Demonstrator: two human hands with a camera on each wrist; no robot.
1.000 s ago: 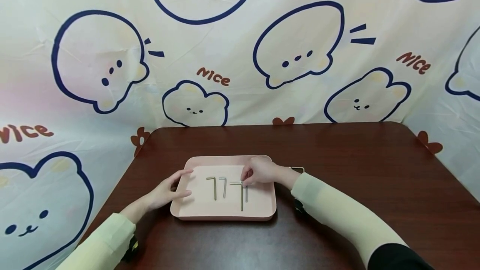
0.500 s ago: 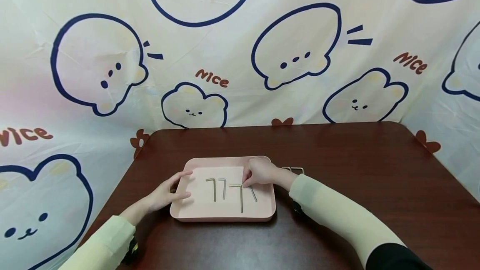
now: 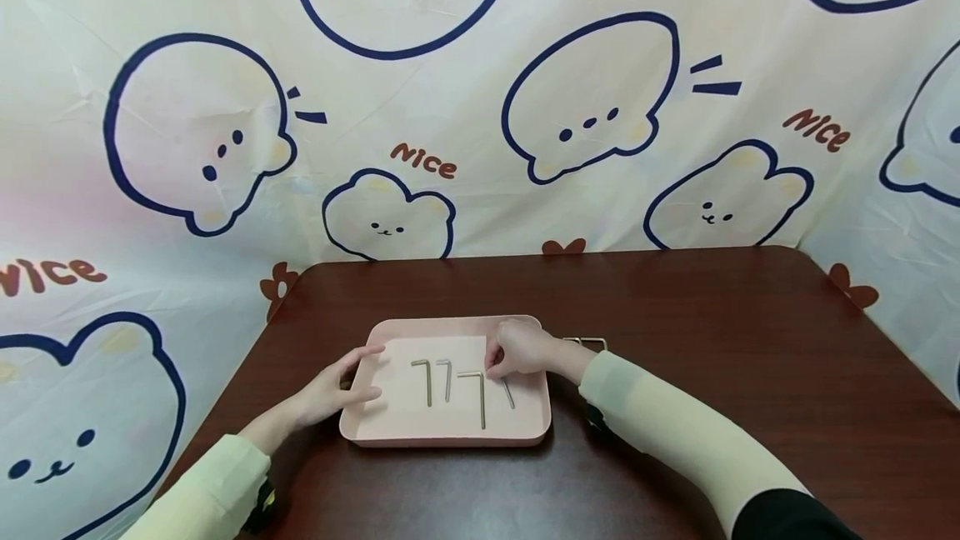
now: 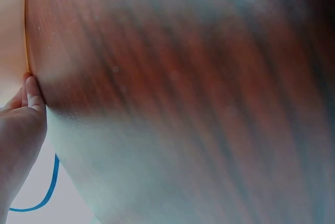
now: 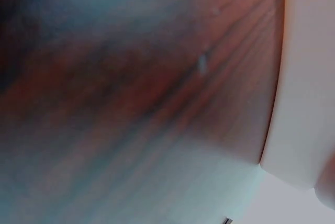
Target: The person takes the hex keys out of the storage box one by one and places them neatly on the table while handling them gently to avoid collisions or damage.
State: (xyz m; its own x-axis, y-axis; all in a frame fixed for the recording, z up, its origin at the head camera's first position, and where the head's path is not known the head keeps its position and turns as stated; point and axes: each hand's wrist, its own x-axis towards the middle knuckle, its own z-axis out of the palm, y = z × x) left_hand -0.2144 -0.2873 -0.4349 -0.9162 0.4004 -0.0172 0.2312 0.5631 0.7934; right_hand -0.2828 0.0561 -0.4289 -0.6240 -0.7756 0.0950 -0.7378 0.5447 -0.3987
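Observation:
A pale pink tray sits on the table in the head view. My left hand holds its left rim, thumb and forefinger reaching over the edge. In the left wrist view, fingertips touch the tray's outer wall. My right hand pinches the top of a small silver hex key over the tray's right half; its short arm is hidden. Lying in the tray to the left are a large brass-coloured hex key, a thin silver hex key and another brass-coloured hex key.
Beyond the right forearm, bent metal rods lie on the dark wooden table, partly hidden by the arm. A printed cloth hangs behind and beside the table. The right wrist view shows mostly blurred tabletop and the tray wall.
The hex key under my right hand has turned from upright to slanting, its lower end swinging right. My left hand keeps its place on the tray. The head view has tilted slightly.

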